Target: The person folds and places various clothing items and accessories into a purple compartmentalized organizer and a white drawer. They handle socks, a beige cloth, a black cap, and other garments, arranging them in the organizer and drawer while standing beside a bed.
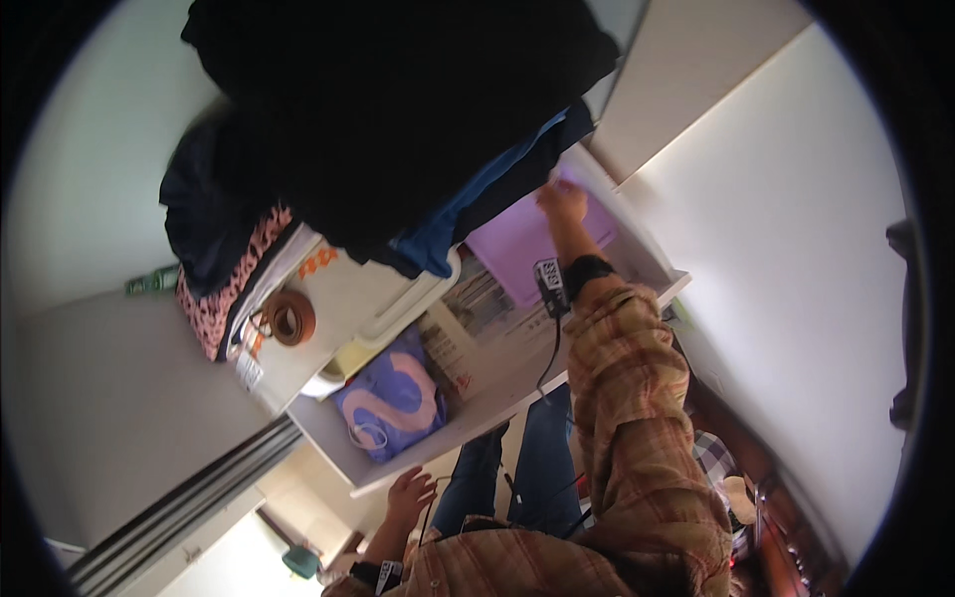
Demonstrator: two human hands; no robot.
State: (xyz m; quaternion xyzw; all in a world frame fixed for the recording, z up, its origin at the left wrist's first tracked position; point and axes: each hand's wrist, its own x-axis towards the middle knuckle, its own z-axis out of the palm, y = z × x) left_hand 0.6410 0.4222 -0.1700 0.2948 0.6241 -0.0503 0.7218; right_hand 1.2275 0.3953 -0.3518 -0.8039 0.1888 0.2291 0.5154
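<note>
My right hand [563, 200] reaches over a purple flat plastic item [507, 250] at the right end of the pulled-out drawer [492, 399]. Its fingers are curled near that item's far part; whether they grip it cannot be made out. Below the drawer's front edge, my left hand [410, 494] is held with its fingers apart and nothing in them. In the drawer's left end lies a blue-purple bag with a pink pattern [395, 399]. Printed paper [477, 306] lies between the bag and the purple item.
Dark hanging clothes [403, 112] cover the upper middle. A rolled brown belt [289, 318] rests on a pale surface beside a pink-and-black patterned cloth [205, 313]. A white-rimmed container [418, 291] is next to the belt. Sliding-door tracks [186, 500] run at lower left; a white panel [776, 224] stands right.
</note>
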